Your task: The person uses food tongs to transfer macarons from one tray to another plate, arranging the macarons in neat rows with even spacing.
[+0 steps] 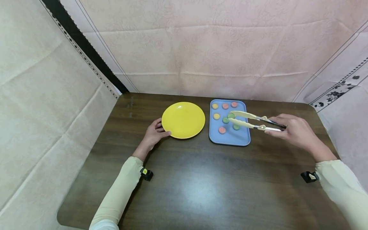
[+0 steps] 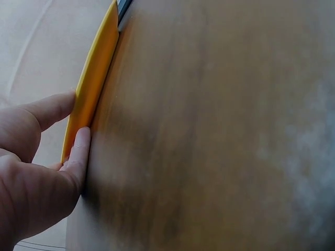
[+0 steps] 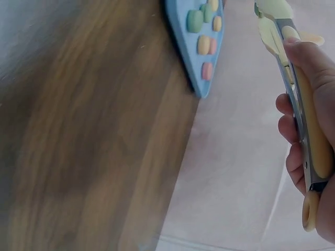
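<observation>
My left hand [image 1: 153,133] pinches the left rim of a round yellow plate [image 1: 184,118], its thumb over the edge and fingers at the outer side. In my right hand [image 1: 294,130] is a pair of metal tongs [image 3: 309,120] with cream tips and grips. The tongs reach left over a blue tray [image 1: 230,140], their arms spread apart. Their tips overlap the green macaron-like pieces [image 1: 236,127] in the head view. Pink pieces [image 1: 222,130] and yellow pieces [image 1: 216,116] lie about them on the tray.
Both plate and tray are near the far edge of a dark wooden table [image 1: 178,179]. Pale patterned cloth [image 1: 201,48] hangs behind the table and along its sides. A small black device [image 1: 147,174] is strapped to the left wrist, another [image 1: 309,176] to the right.
</observation>
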A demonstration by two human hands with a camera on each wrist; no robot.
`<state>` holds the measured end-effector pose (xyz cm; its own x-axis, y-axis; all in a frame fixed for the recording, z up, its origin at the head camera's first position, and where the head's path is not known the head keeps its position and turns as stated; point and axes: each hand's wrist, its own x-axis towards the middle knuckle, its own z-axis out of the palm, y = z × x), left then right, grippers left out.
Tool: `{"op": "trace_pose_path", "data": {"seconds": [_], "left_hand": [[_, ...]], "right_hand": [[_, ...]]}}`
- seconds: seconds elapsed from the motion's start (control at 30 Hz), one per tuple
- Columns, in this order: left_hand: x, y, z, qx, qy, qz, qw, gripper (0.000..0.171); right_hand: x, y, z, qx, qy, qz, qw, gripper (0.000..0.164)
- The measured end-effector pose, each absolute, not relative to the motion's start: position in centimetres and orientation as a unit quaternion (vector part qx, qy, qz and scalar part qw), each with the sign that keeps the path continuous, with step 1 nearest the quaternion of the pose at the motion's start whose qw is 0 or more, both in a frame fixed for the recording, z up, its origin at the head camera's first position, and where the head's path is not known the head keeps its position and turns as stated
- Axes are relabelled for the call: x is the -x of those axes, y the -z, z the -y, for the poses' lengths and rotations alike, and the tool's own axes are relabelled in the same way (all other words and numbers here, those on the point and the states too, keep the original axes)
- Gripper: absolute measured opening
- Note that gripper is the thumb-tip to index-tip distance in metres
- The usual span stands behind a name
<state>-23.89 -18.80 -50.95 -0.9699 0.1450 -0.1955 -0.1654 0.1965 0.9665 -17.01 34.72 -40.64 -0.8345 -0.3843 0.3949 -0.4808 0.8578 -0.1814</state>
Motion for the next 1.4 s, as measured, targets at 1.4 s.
{"op": "trace_pose_path", "data": {"seconds": [1.4], "left_hand": [[23.9,50.6,18.8,0.016,-0.633,-0.764,0.124,0.088]], "right_hand": [[24.6,37.9,-25.0,-0.260,-0.190,0.938,0.131,0.053]]}}
